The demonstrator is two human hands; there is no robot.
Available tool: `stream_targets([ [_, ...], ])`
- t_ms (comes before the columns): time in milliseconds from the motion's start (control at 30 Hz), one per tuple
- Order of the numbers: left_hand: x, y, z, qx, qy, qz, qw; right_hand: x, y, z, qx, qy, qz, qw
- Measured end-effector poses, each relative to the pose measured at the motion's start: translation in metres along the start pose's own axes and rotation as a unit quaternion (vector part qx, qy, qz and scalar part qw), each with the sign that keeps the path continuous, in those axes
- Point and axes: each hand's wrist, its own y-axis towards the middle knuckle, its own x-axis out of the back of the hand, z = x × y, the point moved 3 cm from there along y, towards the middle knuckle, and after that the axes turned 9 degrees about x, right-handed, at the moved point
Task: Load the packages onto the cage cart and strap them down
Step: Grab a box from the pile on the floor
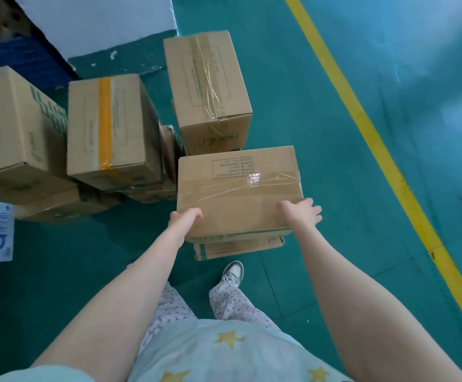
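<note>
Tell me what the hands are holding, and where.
The nearest taped cardboard box: the left hand grips its near-left corner, and the right hand lies spread on its near-right corner.

You wear a pale mint top (224, 351) with yellow stars, white trousers (232, 299) speckled dark, one grey-and-white sneaker (233, 271). Arms bare down to your left hand (185, 217) and right hand (301, 212).
</note>
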Motion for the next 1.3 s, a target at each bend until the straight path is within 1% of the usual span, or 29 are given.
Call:
stream_targets([
  [133, 0.013, -0.007, 0.005, 0.013, -0.052, -0.02, 0.998, 0.007, -0.004, 0.042, 0.093, 0.011, 0.0, 0.996],
  [267, 0.042, -0.02, 0.025, 0.055, -0.088, -0.023, 0.994, 0.0, -0.02, 0.095, 0.167, -0.056, 0.046, 0.983],
  [400, 0.087, -0.031, 0.051, 0.062, -0.137, -0.055, 0.987, -0.028, -0.053, 0.128, 0.197, -0.118, 0.1, 0.968],
  [467, 0.114, -0.036, 0.065, 0.048, -0.151, -0.093, 0.983, -0.044, -0.074, 0.137, 0.2, -0.14, 0.12, 0.962],
  [600, 0.174, -0.045, 0.098, 0.038, -0.135, -0.173, 0.975, -0.083, -0.122, 0.156, 0.223, -0.173, 0.146, 0.948],
  [667, 0.202, -0.047, 0.12, 0.029, -0.172, -0.188, 0.967, -0.103, -0.148, 0.163, 0.245, -0.196, 0.149, 0.938],
  [767, 0.241, -0.053, 0.161, 0.003, -0.254, -0.195, 0.947, -0.135, -0.192, 0.175, 0.281, -0.22, 0.155, 0.921],
  [933, 0.31, -0.068, 0.251, -0.013, -0.38, -0.218, 0.899, -0.207, -0.289, 0.191, 0.356, -0.273, 0.192, 0.873],
  [1100, 0.372, -0.077, 0.323, -0.009, -0.454, -0.255, 0.854, -0.279, -0.375, 0.202, 0.445, -0.318, 0.207, 0.811],
  [1167, 0.396, -0.082, 0.353, -0.007, -0.475, -0.269, 0.838, -0.309, -0.411, 0.206, 0.468, -0.324, 0.22, 0.793],
  [1233, 0.412, -0.087, 0.375, -0.008, -0.499, -0.284, 0.819, -0.33, -0.44, 0.21, 0.472, -0.319, 0.228, 0.789],
  [1300, 0.427, -0.093, 0.402, 0.001, -0.536, -0.303, 0.788, -0.355, -0.478, 0.212, 0.496, -0.336, 0.238, 0.765],
])
